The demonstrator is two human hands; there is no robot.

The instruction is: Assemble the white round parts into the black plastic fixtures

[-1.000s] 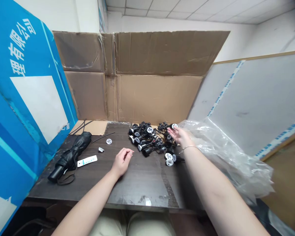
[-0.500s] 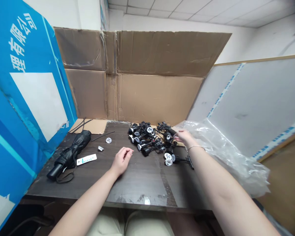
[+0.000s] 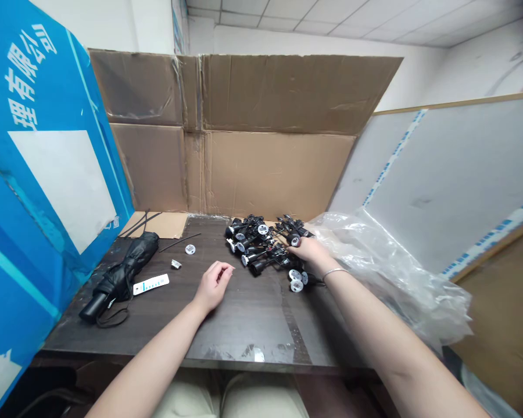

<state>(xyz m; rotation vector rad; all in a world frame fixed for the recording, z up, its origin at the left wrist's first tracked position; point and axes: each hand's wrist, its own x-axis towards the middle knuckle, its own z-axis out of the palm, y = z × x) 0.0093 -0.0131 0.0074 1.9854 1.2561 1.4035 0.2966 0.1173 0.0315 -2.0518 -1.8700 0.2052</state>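
Note:
My left hand (image 3: 214, 285) rests on the dark table, thumb and fingertips pinched together; a tiny pale bit shows at the tips, too small to name. At the right of a pile of black parts (image 3: 261, 247), my right hand (image 3: 310, 253) has its fingers curled around a black cylindrical part (image 3: 294, 240) with a pale round end. The fingertips are partly hidden. Many pieces in the pile have white disc ends and thin black stems. Just below the right hand lie several white discs (image 3: 296, 285) on the ends of black parts.
A folded black umbrella (image 3: 124, 270) lies at left beside a white tag (image 3: 151, 284). A loose white disc (image 3: 190, 249), a small white piece (image 3: 176, 264) and a thin black rod (image 3: 181, 241) are nearby. Clear plastic sheeting (image 3: 387, 273) covers the right side; a cardboard panel (image 3: 279, 168) stands behind.
My right hand has moved left and slightly down, from the pile's right edge onto the cylindrical part. The left hand keeps its pinch in place. The view has shifted slightly.

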